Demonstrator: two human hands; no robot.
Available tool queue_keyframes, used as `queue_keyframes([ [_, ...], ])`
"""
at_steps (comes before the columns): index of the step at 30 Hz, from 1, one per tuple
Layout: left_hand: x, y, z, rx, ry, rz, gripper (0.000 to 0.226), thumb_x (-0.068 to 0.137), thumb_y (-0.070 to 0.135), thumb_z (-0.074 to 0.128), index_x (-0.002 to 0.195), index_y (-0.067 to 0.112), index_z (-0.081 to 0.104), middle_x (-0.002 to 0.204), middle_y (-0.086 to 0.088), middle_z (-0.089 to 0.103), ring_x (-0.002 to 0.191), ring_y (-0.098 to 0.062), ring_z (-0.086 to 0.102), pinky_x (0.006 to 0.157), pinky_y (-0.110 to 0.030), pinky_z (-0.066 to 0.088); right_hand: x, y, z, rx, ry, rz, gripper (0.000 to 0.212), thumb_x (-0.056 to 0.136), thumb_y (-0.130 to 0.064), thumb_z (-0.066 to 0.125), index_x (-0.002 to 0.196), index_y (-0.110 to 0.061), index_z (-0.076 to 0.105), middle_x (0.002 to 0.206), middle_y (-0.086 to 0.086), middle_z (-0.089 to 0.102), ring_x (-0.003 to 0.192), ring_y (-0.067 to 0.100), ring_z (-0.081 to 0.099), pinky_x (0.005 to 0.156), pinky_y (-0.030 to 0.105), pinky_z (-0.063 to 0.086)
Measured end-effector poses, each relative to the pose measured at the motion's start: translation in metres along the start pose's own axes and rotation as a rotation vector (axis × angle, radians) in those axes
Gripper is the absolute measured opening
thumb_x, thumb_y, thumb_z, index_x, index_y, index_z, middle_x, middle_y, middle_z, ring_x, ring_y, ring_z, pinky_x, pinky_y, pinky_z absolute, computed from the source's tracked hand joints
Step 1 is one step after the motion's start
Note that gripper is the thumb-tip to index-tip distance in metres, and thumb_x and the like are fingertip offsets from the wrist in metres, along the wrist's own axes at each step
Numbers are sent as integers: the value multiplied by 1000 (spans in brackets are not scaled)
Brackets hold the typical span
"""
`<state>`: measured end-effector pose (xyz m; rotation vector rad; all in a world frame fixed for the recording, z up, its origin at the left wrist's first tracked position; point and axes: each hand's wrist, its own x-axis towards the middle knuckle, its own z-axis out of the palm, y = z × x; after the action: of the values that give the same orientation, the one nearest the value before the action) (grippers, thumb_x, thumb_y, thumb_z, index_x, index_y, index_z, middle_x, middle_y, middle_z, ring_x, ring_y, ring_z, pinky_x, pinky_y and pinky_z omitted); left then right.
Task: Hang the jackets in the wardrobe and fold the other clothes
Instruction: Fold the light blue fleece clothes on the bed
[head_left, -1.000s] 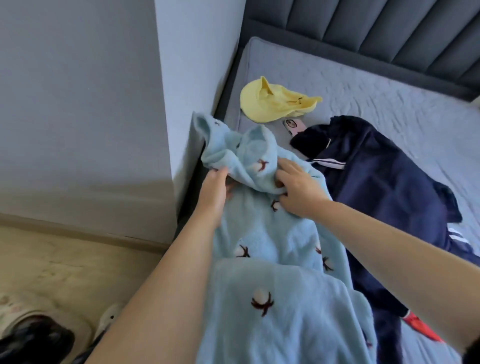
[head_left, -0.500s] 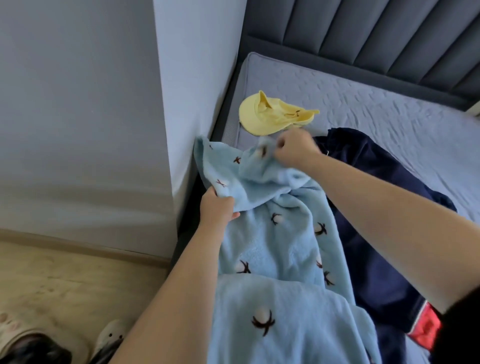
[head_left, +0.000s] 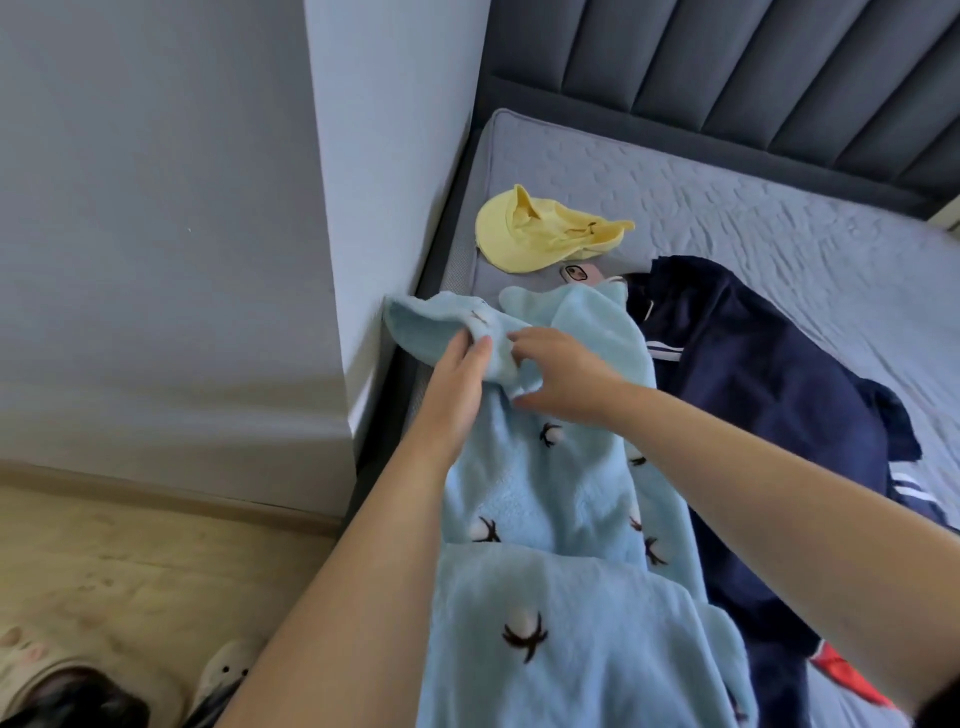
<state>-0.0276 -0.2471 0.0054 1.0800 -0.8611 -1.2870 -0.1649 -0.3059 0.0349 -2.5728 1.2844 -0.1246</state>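
Note:
A light blue fleece garment (head_left: 545, 493) with small cotton-flower prints lies lengthwise along the left edge of the bed. My left hand (head_left: 457, 384) pinches its far left corner, fingers curled into the fabric. My right hand (head_left: 561, 379) sits just beside it, thumb and fingers curled on a fold of the same garment. A navy jacket (head_left: 769, 395) with white stripes and a red patch lies crumpled to the right, partly under the blue garment.
A yellow cap (head_left: 530, 234) and a phone (head_left: 576, 272) lie on the grey quilted mattress (head_left: 779, 208) near the padded headboard (head_left: 753, 78). A grey wall corner (head_left: 332, 260) stands close on the left. Slippers (head_left: 31, 670) rest on the wooden floor at bottom left.
My right hand came back from near the cap to meet my left hand. The far end of the blue garment now lies flatter, and my left hand moved up to its corner.

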Motion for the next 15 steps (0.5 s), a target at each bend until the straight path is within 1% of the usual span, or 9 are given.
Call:
queue_keyframes([
  [1,1,1,1,-22,-20,17,35,102,27,37,136,33,41,132,11,54,121,-2,50,95,-21,41,2,-1,-4,94,110,55,8,81,-19,67,81,-15,60,86,2,60,89,22,55,70,22,38],
  [3,3,1,-1,-35,-18,35,52,103,35,33,150,37,12,150,12,33,134,-2,34,108,-27,29,10,2,-16,269,336,201,29,86,-13,57,61,-19,42,64,-2,45,62,15,44,51,18,29],
  [4,3,-1,-3,-26,-10,38,56,103,36,34,151,38,4,154,11,27,136,-1,30,109,-27,26,18,7,-26,360,438,296,33,87,-11,52,60,-19,36,63,-1,39,58,14,37,48,16,28],
  [6,2,-7,-7,9,-1,34,65,102,30,40,150,40,-2,155,12,23,133,4,29,102,-16,28,35,17,-48,484,556,536,28,89,-12,46,63,-18,37,64,2,38,62,16,38,56,21,36],
  [7,1,-11,-8,39,3,20,69,101,25,43,150,41,-3,155,13,21,133,5,27,98,-14,28,43,26,-56,524,559,636,23,91,-14,44,69,-17,42,66,3,41,68,17,43,61,27,41],
  [9,0,-17,-9,180,7,-14,74,98,18,46,150,42,0,153,15,23,135,2,25,96,-16,27,52,43,-63,856,508,780,14,98,-22,42,91,-13,49,82,5,53,80,20,54,70,29,48],
  [10,0,-20,-9,294,10,-28,74,96,16,46,151,39,3,152,15,25,133,1,26,95,-15,26,51,48,-61,999,460,837,22,99,-30,42,102,-11,51,93,9,56,88,24,57,76,33,51],
  [13,-2,-29,-11,540,37,-81,68,94,16,45,152,28,11,157,8,20,141,-8,23,104,-19,22,38,51,-47,979,286,876,50,94,-47,50,127,-9,49,98,8,58,90,26,60,86,40,51],
  [15,0,-33,-13,604,71,-124,64,94,17,45,152,23,18,156,3,24,142,-16,25,111,-27,25,30,49,-32,949,236,882,59,85,-52,61,125,-11,52,101,7,63,90,25,64,87,40,53],
])
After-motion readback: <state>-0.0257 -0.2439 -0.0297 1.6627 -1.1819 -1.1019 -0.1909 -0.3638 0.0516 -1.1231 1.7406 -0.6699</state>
